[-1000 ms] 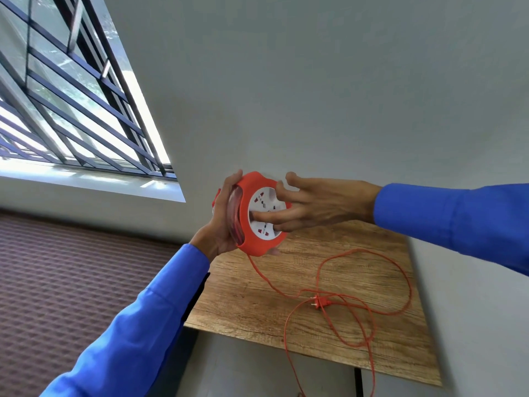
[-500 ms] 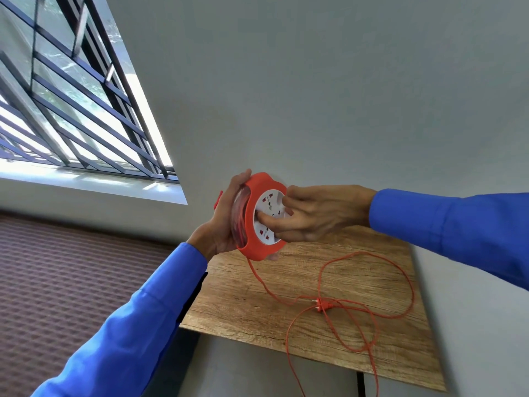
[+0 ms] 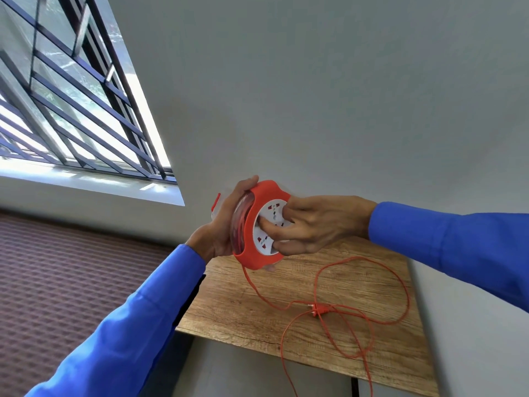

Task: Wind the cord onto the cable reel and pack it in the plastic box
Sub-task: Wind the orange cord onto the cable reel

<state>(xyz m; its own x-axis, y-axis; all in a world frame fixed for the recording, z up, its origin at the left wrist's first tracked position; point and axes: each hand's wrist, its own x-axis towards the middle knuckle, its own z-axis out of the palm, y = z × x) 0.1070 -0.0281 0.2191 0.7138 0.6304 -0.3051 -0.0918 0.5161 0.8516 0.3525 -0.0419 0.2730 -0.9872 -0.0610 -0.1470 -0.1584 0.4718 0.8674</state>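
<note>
Above the desk [image 3: 246,308], by the gray wall [image 3: 315,96] and the barred window [image 3: 71,110], a person in blue sleeves is holding the reel [image 3: 264,224] up in the air. The desk is the biggest thing near the hands. It is brown wood and is sitting right against the wall.

The left hand [image 3: 221,227] is wrapping around the back edge of the reel, and its grip is closing on the reel to keep it from tipping. The right hand [image 3: 307,224] is pressing on the white front with the plug holes. Its fingers are bending in, and its grip is on that white middle part, most likely to turn it.

The cord [image 3: 372,322] is orange and thin. It is hanging down from the bottom of the reel to the desk. A lot of it is lying there in big loose loops, and some is dropping over the front edge of the desk, out of sight. The little plug [image 3: 320,309] is lying on the desk in the middle of the loops.

Some cord is showing inside the reel, so the winding looks started. Most of the cord is not wound yet. No box is showing, so the packing part is not done.
</note>
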